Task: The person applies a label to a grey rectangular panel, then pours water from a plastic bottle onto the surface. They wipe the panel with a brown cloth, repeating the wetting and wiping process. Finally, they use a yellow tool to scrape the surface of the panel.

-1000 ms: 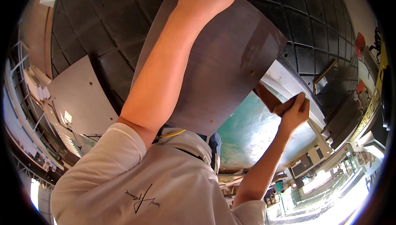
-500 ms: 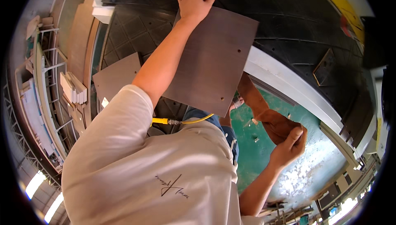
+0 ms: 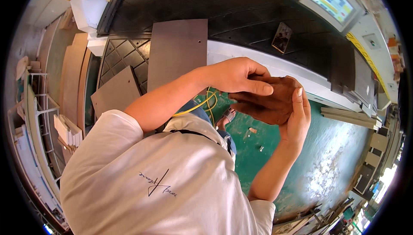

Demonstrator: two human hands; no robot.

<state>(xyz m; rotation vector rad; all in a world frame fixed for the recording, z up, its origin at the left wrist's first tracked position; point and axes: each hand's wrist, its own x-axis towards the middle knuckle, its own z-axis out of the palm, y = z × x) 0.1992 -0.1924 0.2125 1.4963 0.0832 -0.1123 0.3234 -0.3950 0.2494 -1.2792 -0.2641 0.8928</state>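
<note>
- Since the earlier frame, the left hand [image 3: 235,75] has moved off the far edge of the grey-brown panel [image 3: 178,47] to the brown cloth [image 3: 272,101]; the cloth, previously trailing from the right hand [image 3: 297,121], is now bunched between both.
- Left grip: closed on the cloth's left part, thumb on top.
- Right grip: closed around the cloth's right end, thumb upright against it.
- Cloth: held at the near edge of the worktop [image 3: 241,17], in view above the green floor [image 3: 275,138].
- Grey-brown panel: lies toward the worktop's left end, one hole by its right edge; near end hidden by the left forearm.
- Second panel [image 3: 115,91]: lies at the worktop's near left corner, partly covered by the sleeve.
- Small rectangular plate [image 3: 282,38]: on the worktop, right of the panel, near the white front edge.
- Yellow hose [image 3: 211,101]: looped below the left forearm.
</note>
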